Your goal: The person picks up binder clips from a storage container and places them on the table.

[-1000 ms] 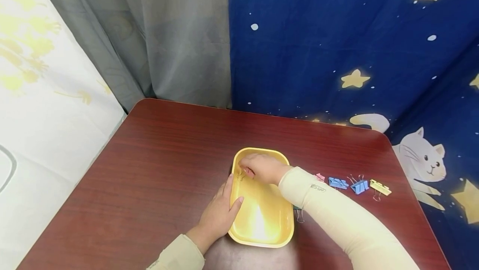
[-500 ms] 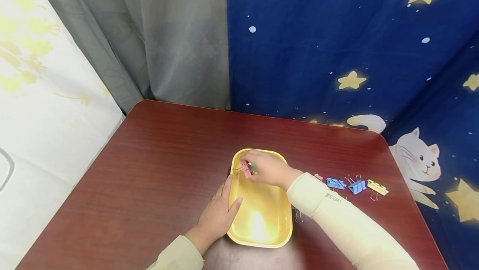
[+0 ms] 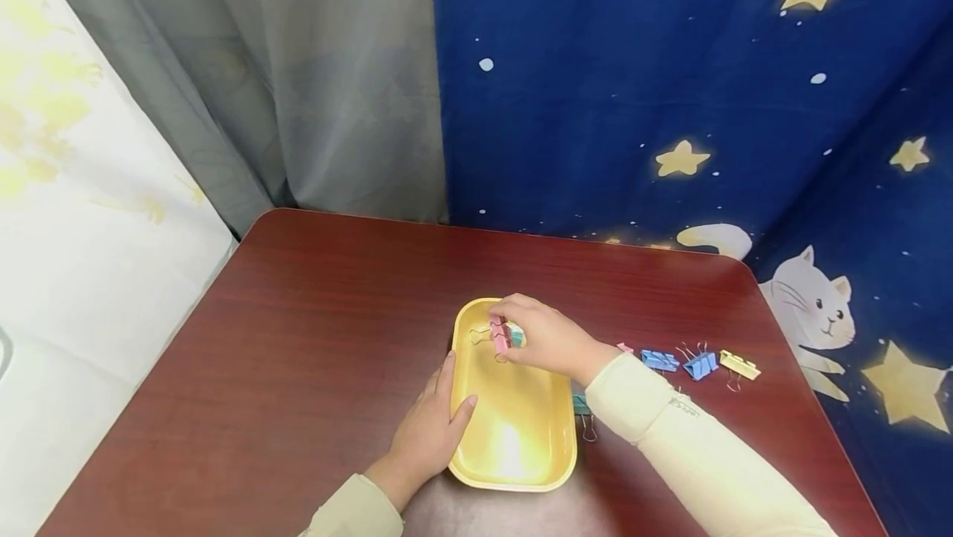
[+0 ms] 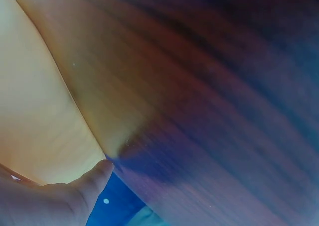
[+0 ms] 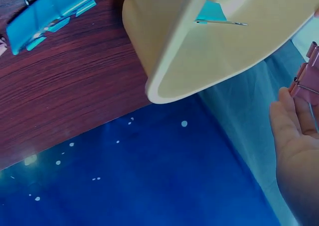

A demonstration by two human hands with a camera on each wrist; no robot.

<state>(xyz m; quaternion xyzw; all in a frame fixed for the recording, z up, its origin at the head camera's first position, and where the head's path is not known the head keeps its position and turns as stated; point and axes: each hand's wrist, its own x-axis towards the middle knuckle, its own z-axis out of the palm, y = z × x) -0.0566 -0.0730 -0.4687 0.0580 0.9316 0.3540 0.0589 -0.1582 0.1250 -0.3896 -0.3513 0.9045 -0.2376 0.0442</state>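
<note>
My right hand pinches a pink binder clip over the far end of a yellow tray. In the right wrist view the same pink clip shows at the fingertips of that hand. A teal clip lies inside the tray, partly hidden by its wall; a wire handle shows near the far left corner. My left hand holds the tray's left side, its thumb over the rim and its fingers along the outer wall.
Right of the tray lie a teal clip partly under my sleeve, a mostly hidden pink clip, two blue clips and a yellow clip. The reddish-brown table ends at grey and blue curtains.
My right hand has risen from the tray's floor and shifted slightly right, bringing the pink clip into clearer view. The left hand keeps its place on the tray; the head view has turned slightly.
</note>
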